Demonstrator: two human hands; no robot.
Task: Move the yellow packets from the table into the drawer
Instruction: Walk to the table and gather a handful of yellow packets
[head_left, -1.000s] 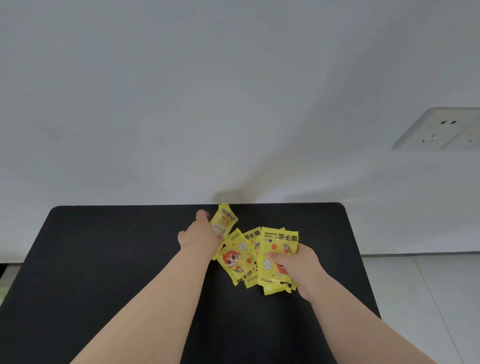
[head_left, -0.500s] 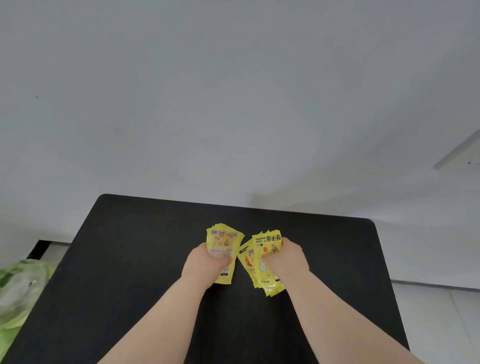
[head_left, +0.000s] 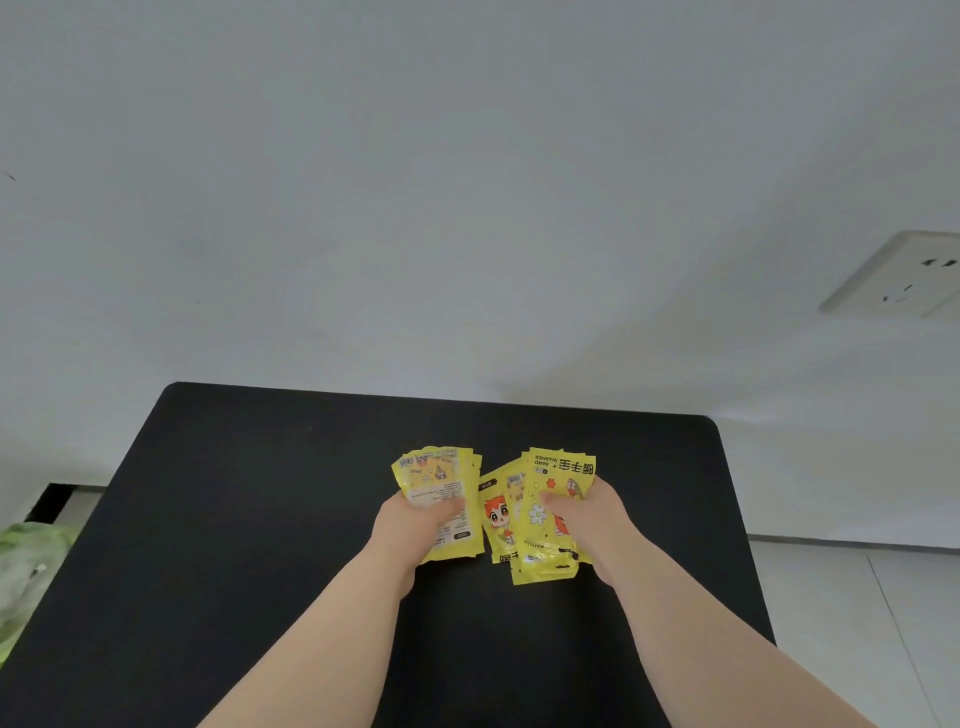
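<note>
Both my hands hold yellow packets over the middle of the black table. My left hand grips a small stack of yellow packets with the printed back facing up. My right hand grips a second, fanned bunch of yellow packets marked "hand warmer", with a cartoon face showing on the packet between the two bunches. No packet lies loose elsewhere on the table. No drawer is in view.
A white wall rises behind the table, with a white power socket at the right. Light floor tiles show to the right of the table. A green, blurred bag sits by the table's left edge.
Both hands have gathered the packets off the table into two bunches and drawn them nearer to me. The camera view has shifted, first left, then back right.
</note>
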